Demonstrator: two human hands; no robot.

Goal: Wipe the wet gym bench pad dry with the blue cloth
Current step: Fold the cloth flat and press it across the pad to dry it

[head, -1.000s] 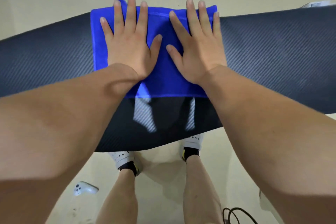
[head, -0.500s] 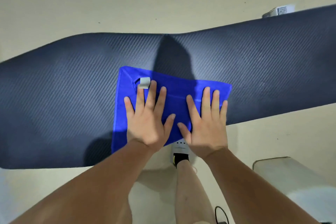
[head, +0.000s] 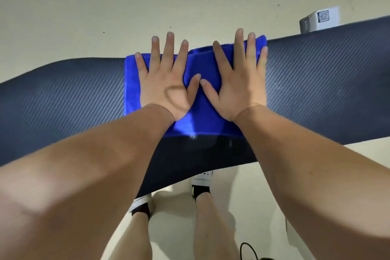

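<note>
**Both hands flat on blue cloth (head: 202,116), far side of bench pad (head: 63,101)**

Your left hand (head: 166,88) and right hand (head: 238,88) lie palm-down, side by side on the cloth. Fingers are straight and spread, thumb tips almost touching, nothing gripped. Your fingertips reach past the pad's far edge, over the floor (head: 105,6).

Cloth: saturated blue, folded to a flat rectangle, no big wrinkles. Its wider side runs left-right, in line with the pad. Its far edge sits at the pad's far edge, and its near edge stops short of the near edge.

Pad: dark navy, with a fine diagonal weave texture. Its long axis runs left-right across the view, with the right end angled farther from you. The strip just in front of the cloth looks darker and glossy, with a small glint.

A white box (head: 319,20) sits on the floor beyond the pad's right end.
</note>
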